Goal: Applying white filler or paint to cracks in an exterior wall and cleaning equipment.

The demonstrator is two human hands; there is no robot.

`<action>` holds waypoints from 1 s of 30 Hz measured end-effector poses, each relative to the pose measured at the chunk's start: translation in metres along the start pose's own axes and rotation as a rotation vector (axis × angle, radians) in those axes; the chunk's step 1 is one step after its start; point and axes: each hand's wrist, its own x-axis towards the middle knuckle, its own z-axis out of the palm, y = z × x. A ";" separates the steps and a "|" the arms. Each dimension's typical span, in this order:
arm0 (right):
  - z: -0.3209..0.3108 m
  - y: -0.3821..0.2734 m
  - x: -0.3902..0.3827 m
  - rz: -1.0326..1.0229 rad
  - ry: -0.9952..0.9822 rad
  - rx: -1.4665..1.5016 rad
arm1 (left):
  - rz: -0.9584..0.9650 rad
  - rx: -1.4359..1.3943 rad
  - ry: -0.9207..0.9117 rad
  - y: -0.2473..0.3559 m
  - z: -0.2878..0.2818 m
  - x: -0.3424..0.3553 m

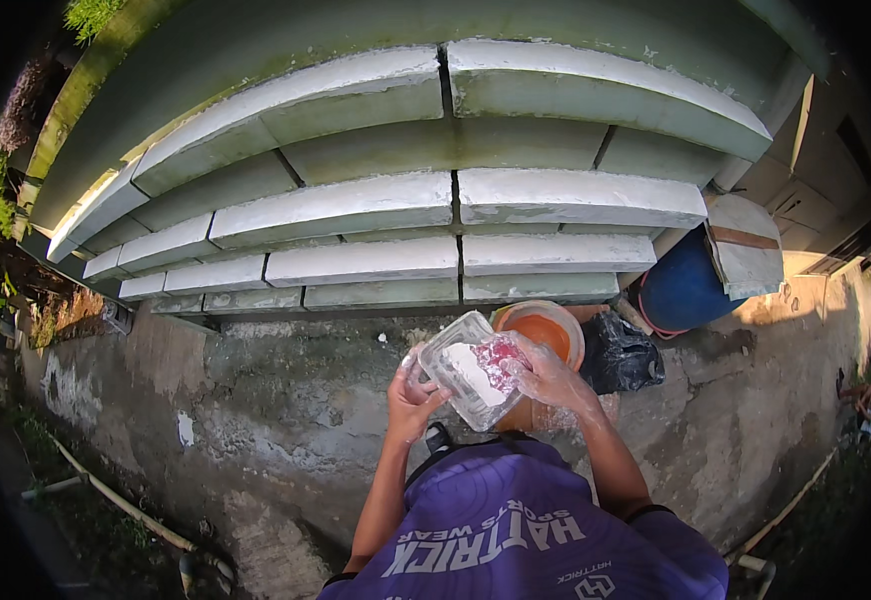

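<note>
My left hand [411, 400] grips the left side of a clear plastic tub [440, 345], which is tilted in front of me. White powder or paste [468, 375] lies inside it. My right hand [556, 380], dusted white, is closed on a crumpled pink-red piece [497, 360] smeared with white, held inside the tub. Whether that piece is cloth or sponge I cannot tell. An orange bucket [575, 335] stands just behind my right hand, partly hidden by it.
Ahead rise stepped concrete ledges [366, 222] with white-coated upper faces and dark vertical gaps. Right of the bucket sit a black plastic bag [624, 352] and a blue drum [684, 280] with a sheet [746, 245] on top. Pipes [121, 495] run along the left of the stained concrete floor [286, 400].
</note>
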 end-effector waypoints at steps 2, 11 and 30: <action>0.008 0.001 -0.003 0.052 -0.016 -0.099 | 0.013 -0.013 0.016 0.002 0.006 0.002; 0.023 -0.034 -0.009 0.057 0.014 -0.223 | 0.118 0.013 0.082 -0.006 0.009 -0.001; 0.018 0.001 -0.002 -0.021 -0.002 0.082 | 0.247 0.173 0.090 -0.020 0.011 -0.015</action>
